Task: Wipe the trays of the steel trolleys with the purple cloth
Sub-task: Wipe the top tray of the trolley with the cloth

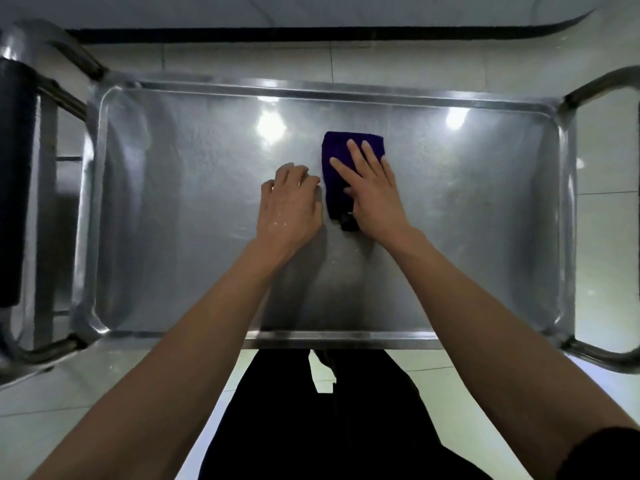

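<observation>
Right hand (372,194) lies flat, fingers spread, pressing the folded purple cloth (341,161) near the steel tray's (502,209) centre. Left hand (289,206) rests just beside the cloth, fingers curled, holding nothing. No legible writing. Trolley handles (609,351) flank the tray; tiled floor (69,403) lies below.

Looks like a commercial kitchen or canteen service area, can't pin it tighter. Evidence: stainless trolley (602,355) with tubular frame at left and right edges, its wide rimmed tray (145,209) filling mid-frame. Black-gripped push handle (15,181) at far left. Pale glossy floor tiles (604,244) all round, dark baseboard strip (311,35) along the top under a plain wall. Ceiling lights glare off the steel.
</observation>
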A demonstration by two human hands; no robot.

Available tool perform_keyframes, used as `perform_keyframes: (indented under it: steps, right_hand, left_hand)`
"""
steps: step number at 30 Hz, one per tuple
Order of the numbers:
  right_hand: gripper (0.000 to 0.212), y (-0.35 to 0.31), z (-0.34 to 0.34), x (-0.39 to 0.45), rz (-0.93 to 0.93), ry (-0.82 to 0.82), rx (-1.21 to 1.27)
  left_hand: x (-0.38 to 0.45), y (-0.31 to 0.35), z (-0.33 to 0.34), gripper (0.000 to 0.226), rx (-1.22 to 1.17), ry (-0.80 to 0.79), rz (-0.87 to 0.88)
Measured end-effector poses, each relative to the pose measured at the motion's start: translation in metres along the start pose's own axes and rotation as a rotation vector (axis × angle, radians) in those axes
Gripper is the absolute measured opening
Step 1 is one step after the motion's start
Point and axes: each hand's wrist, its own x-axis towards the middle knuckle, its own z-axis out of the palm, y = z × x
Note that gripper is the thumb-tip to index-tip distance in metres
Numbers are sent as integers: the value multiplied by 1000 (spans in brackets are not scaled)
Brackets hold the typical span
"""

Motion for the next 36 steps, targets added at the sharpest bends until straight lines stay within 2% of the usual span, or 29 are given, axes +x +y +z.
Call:
perform_keyframes:
  steps: [9, 11, 14, 18, 22, 36]
  right_hand:
    - [79, 10, -18, 65, 72, 48, 88]
    - [74, 15, -20, 75, 59, 33, 136]
    - [54, 21, -18, 80, 31, 29, 149]
    - [55, 27, -9, 76, -17, 51, 14]
    - [55, 40, -7, 71, -6, 85, -10]
    - [54, 183, -38, 17, 174, 110, 33]
  left_hand:
    - [52, -4, -6, 33, 49, -68, 54]
    - [58, -3, -6, 32, 50, -70, 50]
    - [64, 1, -5, 32, 52, -57, 42]
    - [70, 12, -2, 39, 77, -96, 22]
    - [74, 27, 3, 41, 93, -116, -1]
    - [104, 140, 34, 45, 97, -158, 99]
